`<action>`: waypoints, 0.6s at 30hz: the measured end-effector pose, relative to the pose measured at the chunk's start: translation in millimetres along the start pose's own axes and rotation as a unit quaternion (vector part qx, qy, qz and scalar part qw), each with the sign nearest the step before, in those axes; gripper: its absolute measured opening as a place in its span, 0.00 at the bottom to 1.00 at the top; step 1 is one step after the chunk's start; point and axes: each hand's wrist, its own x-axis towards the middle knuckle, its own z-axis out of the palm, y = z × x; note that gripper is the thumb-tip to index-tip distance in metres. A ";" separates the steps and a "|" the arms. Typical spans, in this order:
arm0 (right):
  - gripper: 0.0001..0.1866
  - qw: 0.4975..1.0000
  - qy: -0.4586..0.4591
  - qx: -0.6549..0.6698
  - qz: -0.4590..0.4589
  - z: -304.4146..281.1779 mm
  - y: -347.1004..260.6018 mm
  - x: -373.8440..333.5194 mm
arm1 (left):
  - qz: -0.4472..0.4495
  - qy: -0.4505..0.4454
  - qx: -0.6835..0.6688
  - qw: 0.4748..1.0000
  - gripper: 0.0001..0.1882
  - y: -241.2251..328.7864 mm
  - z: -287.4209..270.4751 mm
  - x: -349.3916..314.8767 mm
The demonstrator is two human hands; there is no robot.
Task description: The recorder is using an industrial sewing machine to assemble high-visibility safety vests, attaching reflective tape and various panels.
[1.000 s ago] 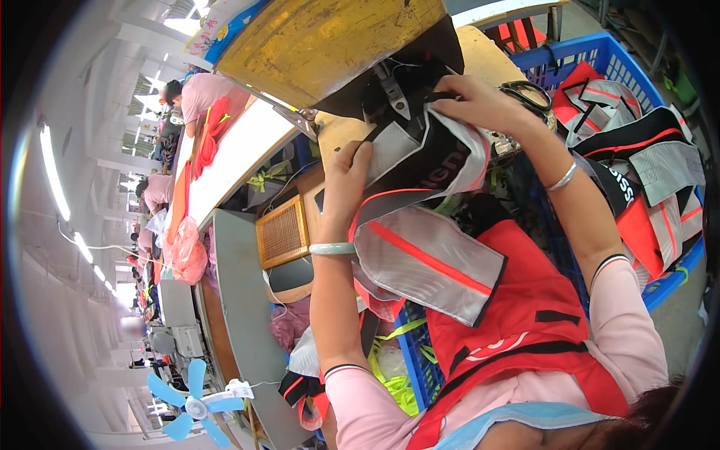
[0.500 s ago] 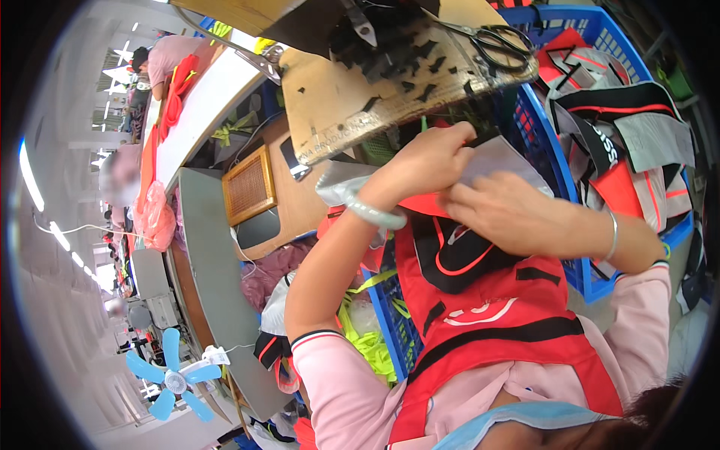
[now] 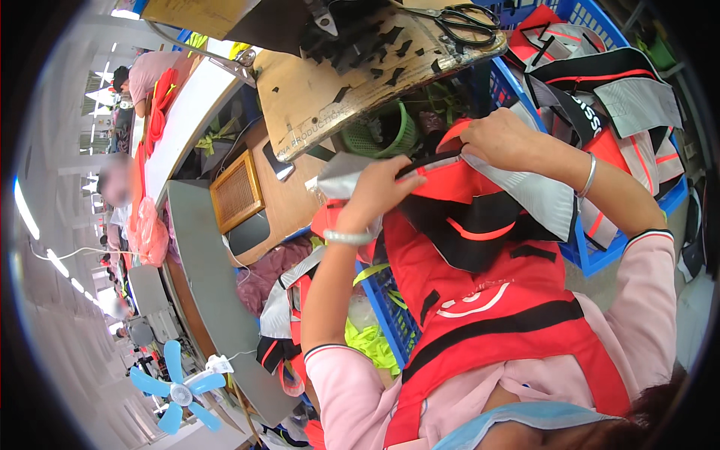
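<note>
A sewn fabric piece [image 3: 469, 186] in red, black and silver-grey is stretched between my hands, above my red apron [image 3: 495, 307]. My left hand [image 3: 379, 191] pinches its left edge, fingers bent over the black strip. Higher up on the right, my right hand [image 3: 504, 141] grips the same edge, the thumb pressed against the cloth. Black and grey flaps of the piece hang down over the apron. Just beyond the hands is the edge of a worn wooden board [image 3: 307, 112], with black scraps scattered on it and black-handled scissors [image 3: 465, 26] at its right end.
To the right stands a blue plastic crate [image 3: 589, 259] heaped with similar fabric pieces [image 3: 600, 97]. Under the board sits a green basket [image 3: 394, 135]. Another blue crate [image 3: 390, 307] with yellow-green strips [image 3: 371, 345] is at my left. A blue-bladed fan [image 3: 180, 394] stands at lower left.
My hands have moved apart, the left one down and left, the right one up. The fabric piece has been opened out between them and shows more red.
</note>
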 end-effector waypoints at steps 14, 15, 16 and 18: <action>0.14 0.986 0.089 0.140 -0.027 -67.9 -21.3 18.3 | -0.019 0.122 -0.164 0.979 0.13 51.1 -32.1 -1.5; 0.15 0.990 0.066 0.117 -0.036 -71.4 -20.1 17.1 | 0.012 0.119 -0.150 0.981 0.12 53.3 -37.8 -3.2; 0.15 0.990 0.068 0.116 -0.037 -69.8 -17.5 17.9 | 0.013 0.121 -0.149 0.981 0.12 53.6 -46.0 -3.5; 0.16 0.994 0.075 0.042 -0.065 -64.4 -13.0 22.3 | 0.050 0.100 -0.051 0.992 0.12 53.6 -67.7 -5.0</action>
